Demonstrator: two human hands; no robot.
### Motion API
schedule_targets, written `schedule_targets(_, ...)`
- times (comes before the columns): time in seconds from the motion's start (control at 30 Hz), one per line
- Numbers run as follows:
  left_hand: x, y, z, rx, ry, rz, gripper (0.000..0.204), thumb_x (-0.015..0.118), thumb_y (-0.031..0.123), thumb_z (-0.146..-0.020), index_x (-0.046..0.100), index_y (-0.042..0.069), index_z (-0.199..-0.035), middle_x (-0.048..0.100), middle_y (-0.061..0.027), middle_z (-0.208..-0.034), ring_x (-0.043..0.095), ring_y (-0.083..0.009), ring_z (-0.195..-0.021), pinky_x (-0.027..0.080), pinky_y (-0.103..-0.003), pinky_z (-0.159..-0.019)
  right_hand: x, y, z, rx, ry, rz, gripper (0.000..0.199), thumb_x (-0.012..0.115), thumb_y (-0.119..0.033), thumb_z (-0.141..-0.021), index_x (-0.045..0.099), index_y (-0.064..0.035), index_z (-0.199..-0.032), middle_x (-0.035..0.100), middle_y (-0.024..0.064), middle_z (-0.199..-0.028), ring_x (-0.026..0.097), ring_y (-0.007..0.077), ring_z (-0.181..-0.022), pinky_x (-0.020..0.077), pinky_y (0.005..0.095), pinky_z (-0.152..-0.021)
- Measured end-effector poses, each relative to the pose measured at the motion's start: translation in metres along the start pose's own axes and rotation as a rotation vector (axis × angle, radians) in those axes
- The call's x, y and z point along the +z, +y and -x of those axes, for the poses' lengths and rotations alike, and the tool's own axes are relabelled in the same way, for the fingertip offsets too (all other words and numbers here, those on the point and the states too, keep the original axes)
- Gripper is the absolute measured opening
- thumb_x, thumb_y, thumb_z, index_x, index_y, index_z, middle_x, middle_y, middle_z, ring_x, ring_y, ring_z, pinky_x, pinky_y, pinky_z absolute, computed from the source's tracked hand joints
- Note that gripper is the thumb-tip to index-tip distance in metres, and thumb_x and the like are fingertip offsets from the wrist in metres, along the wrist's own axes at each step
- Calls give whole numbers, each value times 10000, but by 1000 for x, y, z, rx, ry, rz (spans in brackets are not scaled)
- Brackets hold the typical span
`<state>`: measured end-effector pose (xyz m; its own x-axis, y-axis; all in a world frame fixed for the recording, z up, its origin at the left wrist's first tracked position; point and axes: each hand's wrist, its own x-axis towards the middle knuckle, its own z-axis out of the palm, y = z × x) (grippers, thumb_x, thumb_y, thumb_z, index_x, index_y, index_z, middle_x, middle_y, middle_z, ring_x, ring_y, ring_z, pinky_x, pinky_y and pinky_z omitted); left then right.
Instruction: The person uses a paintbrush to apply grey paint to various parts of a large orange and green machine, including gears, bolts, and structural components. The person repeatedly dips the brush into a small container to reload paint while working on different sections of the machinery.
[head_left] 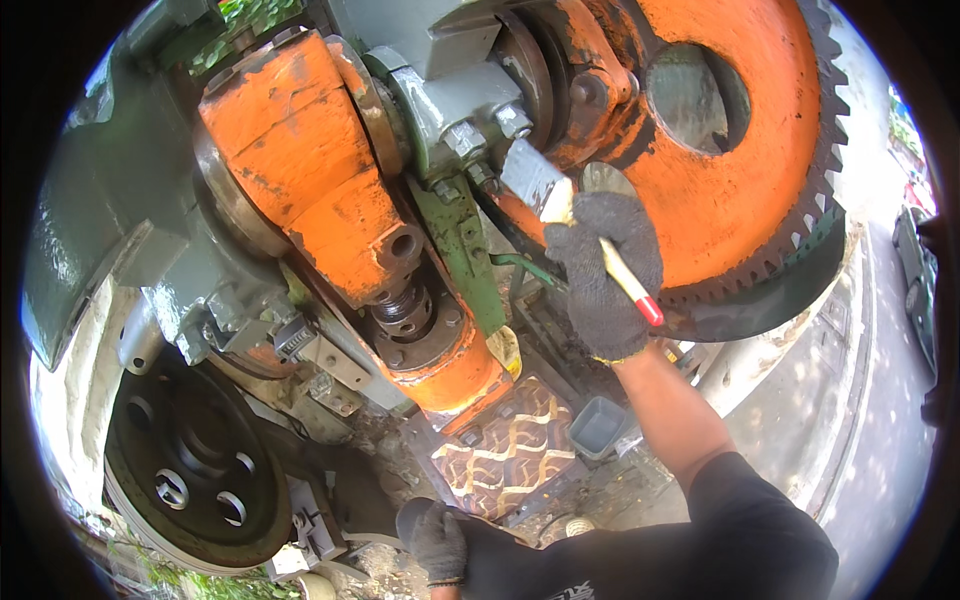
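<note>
- The right hand (605, 270), gloved, pinches the paintbrush (557, 203) between thumb and fingers, over the lower left of the orange gear wheel (765, 165).
- The step looks like brushing grey onto the bearing block (470, 100) left of the gear wheel; light strokes, worked around the bolt heads (463, 140), should coat best.
- Keeping the loaded bristles clear of the gear wheel's orange paint would avoid smears.
- Whether the bristle tips touch metal, I cannot tell.
- The left hand (440, 545), also gloved, rests well below and left of the gear wheel; its grip I cannot tell.
- The gear wheel's top is cut off; the contents of the tub (600, 428) below it are unclear.
</note>
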<state>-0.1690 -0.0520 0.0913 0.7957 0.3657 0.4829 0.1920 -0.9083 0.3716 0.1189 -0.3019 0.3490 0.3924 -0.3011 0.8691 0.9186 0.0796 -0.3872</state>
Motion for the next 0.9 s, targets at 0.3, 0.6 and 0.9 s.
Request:
schedule_targets(0.3, -3, 2, -4, 61, -7, 40, 260, 689, 186, -938, 763, 75, -1161, 755, -166, -1040, 709, -379, -976, 552, -482, -901, 12, -19, -26, 24, 211, -114, 190, 616, -7, -1019, 605, 12, -1207, 706, 118, -994, 716, 185, -840, 601, 330, -747)
schedule_targets(0.6, 3, 1, -4, 62, 7, 27, 265, 668, 239, -971, 766, 94, -1171, 749, -190, -1056, 703, -395, -1002, 545, -504, -916, 13, -17, -9, 19, 29, -48, 196, 630, 26, -1000, 616, -3, -1193, 682, 115, -1059, 682, 155, -863, 573, 314, -749)
schedule_targets(0.9, 8, 0, -4, -30, -62, 47, 273, 651, 250, -977, 770, 85, -1160, 744, -197, -1042, 699, -404, -993, 545, -507, -898, 14, -23, -14, 196, 77, -193, 180, 613, -1, -1028, 601, -4, -1207, 700, 116, -1003, 688, 156, -830, 572, 299, -716)
